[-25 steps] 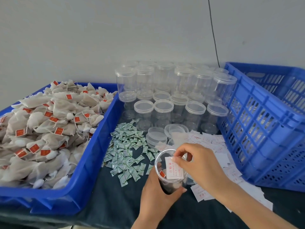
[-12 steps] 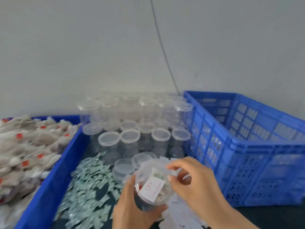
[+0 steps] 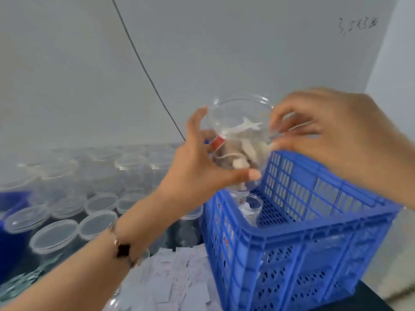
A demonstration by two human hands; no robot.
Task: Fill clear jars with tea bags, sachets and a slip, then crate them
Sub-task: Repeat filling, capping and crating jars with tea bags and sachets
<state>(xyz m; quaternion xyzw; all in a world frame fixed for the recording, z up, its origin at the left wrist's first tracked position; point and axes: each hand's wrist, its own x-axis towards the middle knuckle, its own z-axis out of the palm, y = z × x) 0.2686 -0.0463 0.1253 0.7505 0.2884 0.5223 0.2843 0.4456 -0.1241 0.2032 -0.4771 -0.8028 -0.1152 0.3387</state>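
Note:
My left hand [image 3: 197,167] grips a clear open jar [image 3: 238,117] round its lower body and holds it tilted in the air above the left rim of the blue crate [image 3: 314,234]. Inside the jar lie tea bags [image 3: 244,153] with a red tag and a white slip. My right hand [image 3: 336,135] comes from the right, its fingertips pinching the jar's right rim; blur hides whether it holds anything else. Down in the crate stands another filled jar [image 3: 252,204].
Several lidded empty jars [image 3: 56,234] crowd the table left of the crate. White slips [image 3: 175,277] lie in a heap at the crate's front left. Green sachets [image 3: 20,281] show at the lower left, and a blue tray's corner [image 3: 11,198] at the left edge.
Both hands lifted the filled jar off the table and carried it up and right to above the crate's rim. My view swung right, away from the tea bag tray.

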